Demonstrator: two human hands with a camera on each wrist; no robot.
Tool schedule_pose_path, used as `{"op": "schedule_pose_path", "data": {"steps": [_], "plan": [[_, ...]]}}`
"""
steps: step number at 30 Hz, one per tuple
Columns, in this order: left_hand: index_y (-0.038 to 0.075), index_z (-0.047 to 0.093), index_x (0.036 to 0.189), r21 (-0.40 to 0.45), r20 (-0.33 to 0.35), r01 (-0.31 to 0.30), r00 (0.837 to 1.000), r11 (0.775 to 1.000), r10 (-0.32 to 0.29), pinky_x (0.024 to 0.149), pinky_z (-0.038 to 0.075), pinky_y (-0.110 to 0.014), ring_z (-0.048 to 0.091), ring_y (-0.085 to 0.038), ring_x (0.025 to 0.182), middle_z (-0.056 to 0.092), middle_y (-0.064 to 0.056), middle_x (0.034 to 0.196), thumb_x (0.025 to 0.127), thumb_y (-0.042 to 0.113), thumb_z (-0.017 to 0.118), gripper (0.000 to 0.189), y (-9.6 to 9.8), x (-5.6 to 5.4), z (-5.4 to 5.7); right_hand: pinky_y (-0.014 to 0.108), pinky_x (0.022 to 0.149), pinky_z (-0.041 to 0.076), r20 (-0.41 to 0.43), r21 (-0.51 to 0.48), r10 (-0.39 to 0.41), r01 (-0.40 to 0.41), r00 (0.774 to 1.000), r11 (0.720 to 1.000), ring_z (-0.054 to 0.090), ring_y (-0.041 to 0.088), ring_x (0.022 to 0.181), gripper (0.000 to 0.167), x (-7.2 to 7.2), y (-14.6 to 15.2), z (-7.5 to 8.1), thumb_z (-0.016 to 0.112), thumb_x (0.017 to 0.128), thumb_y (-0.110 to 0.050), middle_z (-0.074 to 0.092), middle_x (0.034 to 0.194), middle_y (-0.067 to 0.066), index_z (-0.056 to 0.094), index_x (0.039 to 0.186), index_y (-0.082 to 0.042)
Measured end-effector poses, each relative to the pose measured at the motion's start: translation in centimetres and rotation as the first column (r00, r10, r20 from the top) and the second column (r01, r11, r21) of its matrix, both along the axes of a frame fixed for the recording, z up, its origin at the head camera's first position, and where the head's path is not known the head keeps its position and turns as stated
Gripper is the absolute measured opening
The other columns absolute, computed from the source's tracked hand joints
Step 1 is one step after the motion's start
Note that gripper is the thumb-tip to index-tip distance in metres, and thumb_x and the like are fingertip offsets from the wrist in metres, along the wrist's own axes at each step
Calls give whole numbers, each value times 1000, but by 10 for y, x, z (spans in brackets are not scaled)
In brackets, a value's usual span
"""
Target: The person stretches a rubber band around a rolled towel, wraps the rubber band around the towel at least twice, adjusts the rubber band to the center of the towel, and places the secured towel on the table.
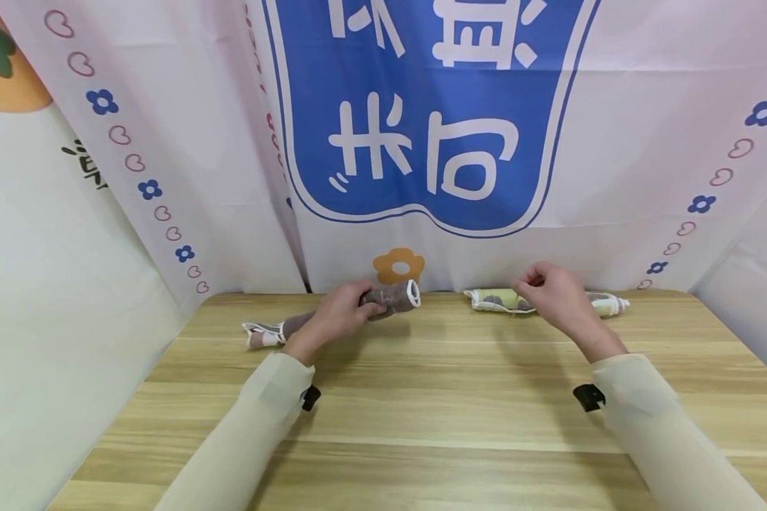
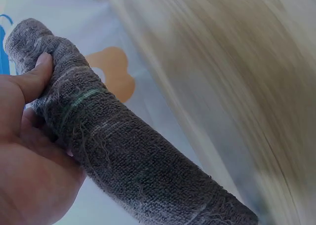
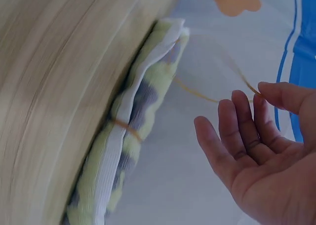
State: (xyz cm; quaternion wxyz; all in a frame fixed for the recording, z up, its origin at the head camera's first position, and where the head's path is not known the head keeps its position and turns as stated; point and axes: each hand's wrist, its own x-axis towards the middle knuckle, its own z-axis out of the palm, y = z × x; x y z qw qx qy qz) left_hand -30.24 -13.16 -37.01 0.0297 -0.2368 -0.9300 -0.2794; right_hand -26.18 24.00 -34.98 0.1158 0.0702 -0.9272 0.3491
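Observation:
My left hand [image 1: 344, 312] grips a rolled grey-brown towel [image 1: 396, 297] near its right end, thumb on top and fingers beneath. That end is tipped up off the table, and white edging shows at both ends. In the left wrist view the towel roll [image 2: 133, 151] shows loose threads and a thin greenish line. My right hand [image 1: 552, 294] is over a yellow-green rolled towel [image 1: 495, 299] with grey patches, lying at the table's back edge. In the right wrist view thumb and forefinger pinch a thin yellow rubber band [image 3: 195, 92]. A brownish band [image 3: 127, 129] circles the roll.
The wood-grain table [image 1: 434, 426] runs back to a hanging printed cloth [image 1: 613, 177] with a blue sign and an orange flower. White cloth [image 1: 51, 284] closes off the left side. Black wrist straps [image 1: 589, 397] sit by both cuffs.

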Motion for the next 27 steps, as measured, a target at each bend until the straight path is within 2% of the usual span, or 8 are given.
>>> {"op": "schedule_pose_path", "data": {"steps": [6,14,18,22,27], "plan": [[7,74,114,51,-2,31,1000,998,-31,83,52,-42,63,-22,92,73,-7,108,101,18,75,17,7,3,1,38,73,50,1,-75,37,-37,999,997,60,25,81,17,0,-18,-2,68,104,-19,71,97,13,68,100,-2],[6,72,116,154,27,39,999,987,-44,74,51,-36,61,-21,88,71,-7,105,102,18,74,18,16,6,3,37,73,49,15,-168,59,-56,998,984,58,25,84,20,-1,-36,-4,68,104,-21,72,97,11,69,103,-2],[4,71,116,226,59,54,996,973,-69,74,52,-34,61,-22,91,71,-10,109,101,15,75,18,18,7,3,36,74,50,41,-223,60,-49,997,974,60,26,86,22,3,-43,-3,68,104,-24,72,98,10,69,104,-2],[4,73,116,312,77,54,994,949,-82,72,53,-33,62,-23,91,72,-11,110,98,13,78,21,18,10,4,36,76,51,59,-277,75,-56,995,959,63,28,91,24,8,-49,1,67,105,-26,72,100,11,69,106,-2],[2,75,117,355,67,68,993,933,-98,69,53,-32,62,-21,87,72,-10,104,98,17,79,24,18,11,3,34,76,52,52,-295,95,-75,994,952,65,27,93,23,10,-55,3,67,105,-26,73,102,10,71,107,-3]]}}
